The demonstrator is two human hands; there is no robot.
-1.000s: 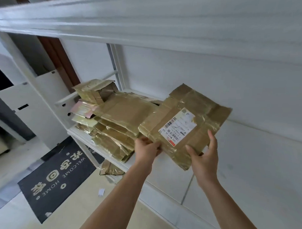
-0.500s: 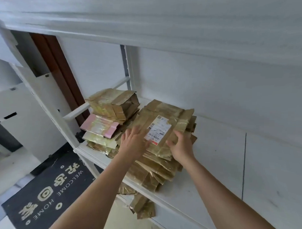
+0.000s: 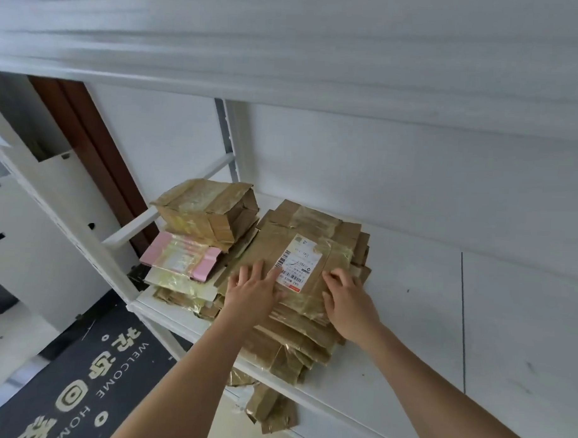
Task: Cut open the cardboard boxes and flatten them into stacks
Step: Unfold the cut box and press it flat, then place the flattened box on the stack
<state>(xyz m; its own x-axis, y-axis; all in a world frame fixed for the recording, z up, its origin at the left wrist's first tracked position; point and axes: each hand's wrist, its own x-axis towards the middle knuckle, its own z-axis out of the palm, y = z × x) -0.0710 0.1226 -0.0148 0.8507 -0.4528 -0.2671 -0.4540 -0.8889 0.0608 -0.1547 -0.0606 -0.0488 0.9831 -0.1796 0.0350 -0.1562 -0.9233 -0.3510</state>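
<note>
Both hands (image 3: pixel 252 293) (image 3: pixel 350 303) press flattened box (image 3: pixel 300 242) atop stack (image 3: pixel 286 353) beside folded boxes (image 3: pixel 206 209).

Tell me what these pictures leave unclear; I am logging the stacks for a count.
Head view only:
- Sheet count in the right stack: layers overlap, hands cover the top.
- Shipping label text: too small, partly under the left hand.
- Cardboard below the shelf: the shelf edge hides most.
- Right hand fingertips' contact: unclear.
</note>
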